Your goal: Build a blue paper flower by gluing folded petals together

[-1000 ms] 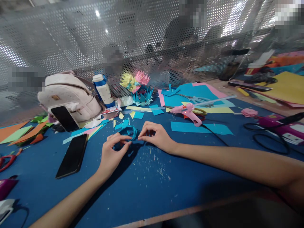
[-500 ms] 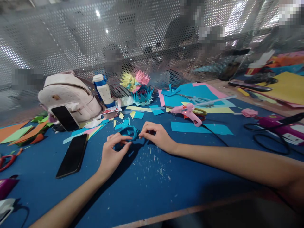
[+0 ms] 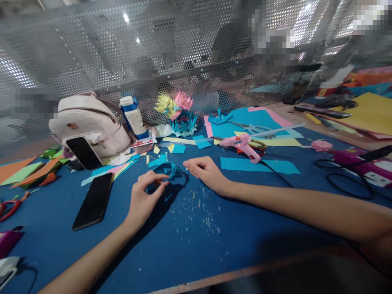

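Left of the pink glue gun (image 3: 240, 145), a blue paper ring (image 3: 173, 170) is held by the left hand (image 3: 147, 191), by whose fingers its near side is partly hidden. The right hand (image 3: 208, 175), nearer the glue gun, is narrowed at the fingertips; whether anything is pinched cannot be told. White pieces (image 3: 342, 75) are held in a red-and-white cup (image 3: 324, 90) far right of the glue gun. Gold-handled scissors (image 3: 259, 143) are partly covered by it; far left of it, a purple object (image 3: 10, 241) is cut off.
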Tool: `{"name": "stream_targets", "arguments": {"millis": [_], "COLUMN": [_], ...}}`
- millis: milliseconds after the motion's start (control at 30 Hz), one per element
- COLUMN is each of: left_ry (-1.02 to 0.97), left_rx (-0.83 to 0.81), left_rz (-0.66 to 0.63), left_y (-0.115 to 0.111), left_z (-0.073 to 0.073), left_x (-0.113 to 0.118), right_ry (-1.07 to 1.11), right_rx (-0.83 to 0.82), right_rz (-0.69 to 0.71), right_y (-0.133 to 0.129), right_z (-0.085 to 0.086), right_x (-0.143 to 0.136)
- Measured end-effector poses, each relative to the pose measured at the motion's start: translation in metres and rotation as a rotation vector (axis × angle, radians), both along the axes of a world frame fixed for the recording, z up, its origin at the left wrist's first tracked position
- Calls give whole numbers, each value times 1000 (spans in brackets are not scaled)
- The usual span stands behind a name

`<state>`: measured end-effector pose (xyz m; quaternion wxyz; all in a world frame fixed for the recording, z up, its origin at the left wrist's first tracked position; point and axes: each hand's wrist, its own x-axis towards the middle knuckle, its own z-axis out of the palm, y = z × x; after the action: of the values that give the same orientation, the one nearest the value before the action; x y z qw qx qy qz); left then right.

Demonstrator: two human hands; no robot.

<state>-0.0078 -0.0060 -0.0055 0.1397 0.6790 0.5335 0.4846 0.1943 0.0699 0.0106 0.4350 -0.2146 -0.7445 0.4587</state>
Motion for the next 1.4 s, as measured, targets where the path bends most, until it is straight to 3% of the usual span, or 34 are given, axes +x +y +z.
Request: {"name": "stream_targets", "arguments": {"millis": [200,333,467,600,800,1000,1167,1400], "left_ry": [-66,-179,-239,-264,-191,-118,46,79], "left_rx": [3,8,-17,-46,-53,-46,12,36], "left_rz": [21,74,15,-63,-125,-138,-151,-171], "left_y": [0,-2,-3,-4,-2,-3,-5,-5], "left_z": [0,1,2,1,-6,-7,-4,-3], "left_x": [-3,-4,-2,1,0,0,2,3], "right_ry": [81,22,16,-55,-90,-95,-75,-135], "right_rx": [-177,-132,-129,-93,-110,-199,-167,-63], "right_rz": [73,54,-15,93,246,247,227,179], "right_y": [8,19,25,20,8,3,-1,-3], "right_z": [12,11,6,1,2,1,1,5], "right_x": [1,5,5,3,0,-2,-2,-1]}}
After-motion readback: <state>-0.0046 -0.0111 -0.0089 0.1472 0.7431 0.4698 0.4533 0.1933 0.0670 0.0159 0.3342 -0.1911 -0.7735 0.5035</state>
